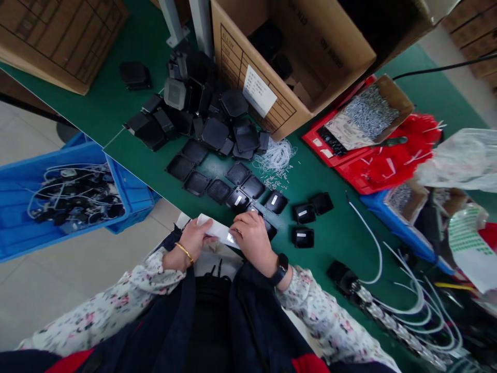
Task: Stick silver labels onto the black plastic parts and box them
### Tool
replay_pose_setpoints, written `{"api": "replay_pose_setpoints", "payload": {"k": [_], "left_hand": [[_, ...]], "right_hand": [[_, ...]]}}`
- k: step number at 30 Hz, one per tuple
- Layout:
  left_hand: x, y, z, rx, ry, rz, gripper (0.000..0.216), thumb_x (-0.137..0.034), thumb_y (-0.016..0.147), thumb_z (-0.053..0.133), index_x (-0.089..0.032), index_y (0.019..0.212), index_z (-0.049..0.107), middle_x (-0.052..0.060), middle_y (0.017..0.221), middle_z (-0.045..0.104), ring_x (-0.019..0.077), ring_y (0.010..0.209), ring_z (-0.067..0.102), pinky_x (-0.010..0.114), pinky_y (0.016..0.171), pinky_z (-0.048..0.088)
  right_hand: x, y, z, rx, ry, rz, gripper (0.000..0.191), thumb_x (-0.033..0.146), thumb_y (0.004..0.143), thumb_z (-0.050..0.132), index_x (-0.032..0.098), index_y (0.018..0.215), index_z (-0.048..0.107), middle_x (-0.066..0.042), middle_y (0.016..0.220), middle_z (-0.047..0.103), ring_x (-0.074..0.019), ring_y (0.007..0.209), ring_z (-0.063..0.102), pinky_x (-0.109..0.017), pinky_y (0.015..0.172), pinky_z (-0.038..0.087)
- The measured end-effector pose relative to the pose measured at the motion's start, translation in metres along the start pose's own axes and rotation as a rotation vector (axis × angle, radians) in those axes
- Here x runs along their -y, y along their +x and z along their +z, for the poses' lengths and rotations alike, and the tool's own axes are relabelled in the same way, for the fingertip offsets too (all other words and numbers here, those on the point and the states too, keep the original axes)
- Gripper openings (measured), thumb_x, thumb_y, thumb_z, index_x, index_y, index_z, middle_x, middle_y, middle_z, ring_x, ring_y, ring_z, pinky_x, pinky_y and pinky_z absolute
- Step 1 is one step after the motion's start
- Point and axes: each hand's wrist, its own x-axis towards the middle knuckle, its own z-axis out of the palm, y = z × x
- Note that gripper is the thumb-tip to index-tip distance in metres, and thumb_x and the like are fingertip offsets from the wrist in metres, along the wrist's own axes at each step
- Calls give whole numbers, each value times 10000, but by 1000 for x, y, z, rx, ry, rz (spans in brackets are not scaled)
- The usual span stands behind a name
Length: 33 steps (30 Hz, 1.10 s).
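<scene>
A white strip of labels (219, 231) stretches between my two hands at the table's near edge. My left hand (193, 238) pinches its left end between thumb and fingers. At the strip's right end, my right hand (254, 239) has its fingers closed on it; the fingertips are partly hidden. Just beyond the hands lie shallow black plastic housings (252, 186) in rows, open side up. Several of them, such as one black housing (276, 201), carry a small white label inside. Three more labelled or plain housings (303, 238) sit to the right.
Piled black parts (215, 133) lie behind, beside a cardboard box (267, 98). White ties and small pins (275, 155) are nearby. A red tray (330, 155) bears a box of screws (370, 114). Cables (419, 311) lie right; a blue crate (132, 199) stands left.
</scene>
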Motion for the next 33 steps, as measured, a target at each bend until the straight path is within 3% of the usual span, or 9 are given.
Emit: {"api": "replay_pose_setpoints", "payload": {"k": [4,8,12,18,21,25,28,30,33], "left_hand": [[-1,4,0,-6,-7,-7,37,-88,800,574,-104,807,542,69,697,628,153,568,625,212,439,540],[-3,7,1,-19,-7,-9,42,-76,817,542,-111,835,526,82,745,640,162,592,636,224,440,550],[-2,4,1,-15,-5,-14,52,-75,813,547,-108,848,527,87,736,641,171,592,639,231,438,554],[-3,-1,0,-4,-10,-10,65,-85,809,560,-106,866,537,89,735,646,171,582,639,226,438,551],[-6,-3,0,14,-12,-5,54,-87,817,547,-104,866,534,95,745,650,171,582,641,222,436,548],[-14,-5,1,63,-9,22,70,-94,807,559,-105,875,545,87,755,655,168,588,640,226,448,551],[-24,-3,5,110,-5,65,75,-106,786,590,-105,856,565,73,746,652,156,580,630,224,457,550],[-32,-2,10,136,-3,98,85,-135,767,623,-107,826,568,54,707,642,141,557,614,205,443,535],[-40,-4,22,222,2,132,203,-226,716,696,-117,846,584,39,697,632,122,523,576,167,368,467]], "right_hand": [[-9,7,-11,-106,132,-5,96,160,800,649,205,717,635,-13,876,610,-189,874,493,-317,784,379],[-56,43,-34,-240,22,137,97,129,809,615,181,728,623,-31,815,577,-196,833,485,-326,786,364],[-88,74,-36,-137,-230,183,99,180,809,617,187,711,623,-58,824,548,-240,867,441,-342,725,344],[-87,83,-13,-119,-520,109,183,120,879,452,148,810,618,-126,908,534,-282,915,415,-388,723,326],[-80,78,-14,-143,-521,107,199,114,892,420,135,972,601,-142,927,542,-295,924,431,-415,749,333],[-65,57,-26,-215,-169,206,353,215,840,588,140,1170,488,-126,981,569,-284,964,462,-418,828,355],[-52,29,-29,39,415,247,561,283,758,683,173,1233,407,-59,952,614,-220,897,534,-353,798,407],[-44,10,-25,233,730,276,584,281,729,690,185,1233,412,-15,860,625,-177,785,564,-296,708,426],[-37,-8,-19,221,951,362,440,254,716,672,176,1117,507,34,694,569,-131,620,527,-235,571,383]]}}
